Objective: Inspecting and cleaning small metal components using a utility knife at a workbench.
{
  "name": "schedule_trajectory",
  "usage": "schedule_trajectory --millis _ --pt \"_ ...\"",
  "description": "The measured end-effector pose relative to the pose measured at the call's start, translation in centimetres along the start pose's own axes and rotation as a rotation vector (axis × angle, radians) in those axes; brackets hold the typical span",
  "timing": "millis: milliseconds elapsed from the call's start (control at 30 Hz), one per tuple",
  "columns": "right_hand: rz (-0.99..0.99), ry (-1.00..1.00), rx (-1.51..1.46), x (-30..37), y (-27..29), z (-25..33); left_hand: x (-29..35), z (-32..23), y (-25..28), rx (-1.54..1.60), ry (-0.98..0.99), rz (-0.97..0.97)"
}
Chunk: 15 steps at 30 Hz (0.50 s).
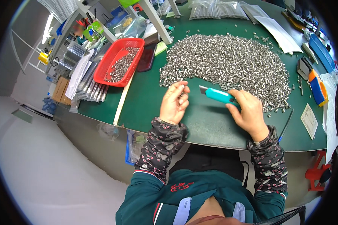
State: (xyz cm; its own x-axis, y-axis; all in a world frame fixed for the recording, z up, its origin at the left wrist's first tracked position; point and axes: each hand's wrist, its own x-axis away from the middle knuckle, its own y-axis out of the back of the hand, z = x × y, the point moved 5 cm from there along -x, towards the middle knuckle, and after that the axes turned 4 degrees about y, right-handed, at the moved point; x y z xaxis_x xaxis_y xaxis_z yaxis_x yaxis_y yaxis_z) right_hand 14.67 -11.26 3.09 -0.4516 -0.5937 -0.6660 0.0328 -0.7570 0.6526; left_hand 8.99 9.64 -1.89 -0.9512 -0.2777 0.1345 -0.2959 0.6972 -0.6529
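Note:
My right hand (pixel 248 112) is closed round a teal utility knife (pixel 219 96), its blade extended and pointing left toward my other hand. Just left of the blade tip, my left hand (pixel 174 102) is turned partly palm up with curled fingers. Between its thumb and fingers are small shiny metal pieces (pixel 182 87), like those on the table; how many it holds is hidden. Right beyond both hands spreads a broad heap of small silver ring-shaped metal parts (pixel 229 56) on the green table (pixel 210 127).
A red plastic basket (pixel 101 71) with more metal parts stands at the left, beside a dark phone-like object (pixel 147 58). Stacked plastic bags (pixel 94 90) lie farther left. A blue pen (pixel 286 125), a card (pixel 309 120) and an orange-and-blue object (pixel 318 90) lie at the right.

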Motion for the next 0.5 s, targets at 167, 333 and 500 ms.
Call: schedule_trajectory --millis 167,333,500 --pt "0.127 -0.161 -0.164 0.5 -1.4 -0.3 -0.6 1.5 0.3 -0.022 0.015 0.068" --pt "0.143 -0.19 -0.213 0.4 -1.5 -0.3 -0.5 2.0 0.8 0.007 0.03 0.111" --pt "0.13 -0.162 -0.22 0.4 -2.0 -0.3 -0.7 2.1 0.8 -0.013 0.037 0.137"
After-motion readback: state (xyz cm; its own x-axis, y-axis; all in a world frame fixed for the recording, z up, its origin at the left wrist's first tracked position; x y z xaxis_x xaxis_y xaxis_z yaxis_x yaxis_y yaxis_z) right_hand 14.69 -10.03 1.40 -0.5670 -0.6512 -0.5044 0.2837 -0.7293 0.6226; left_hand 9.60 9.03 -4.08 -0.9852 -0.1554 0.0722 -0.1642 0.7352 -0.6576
